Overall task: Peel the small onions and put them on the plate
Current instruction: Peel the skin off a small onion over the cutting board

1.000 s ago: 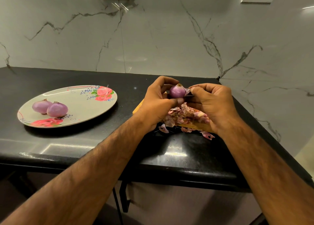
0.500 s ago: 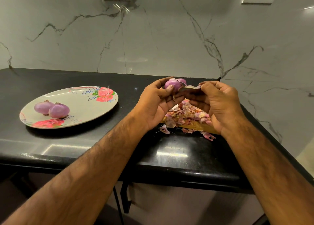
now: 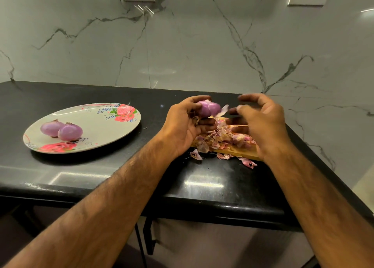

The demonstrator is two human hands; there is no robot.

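Left hand [image 3: 182, 126]: I am gripping one small onion [image 3: 208, 109], fingers curling round it, over the peelings [image 3: 222, 136] on the board [image 3: 238, 153]. Right hand [image 3: 263, 122]: hovering just beside it, apart, fingers loosely spread and blurred, holding nothing I can make out. Skin flake [image 3: 222, 111]: hanging off the onion. Risk: the slick onion slipping from my one-handed grip onto the counter [image 3: 101, 172]. Plate [image 3: 101, 126]: sitting well to the left, carrying two peeled onions [image 3: 69, 131].
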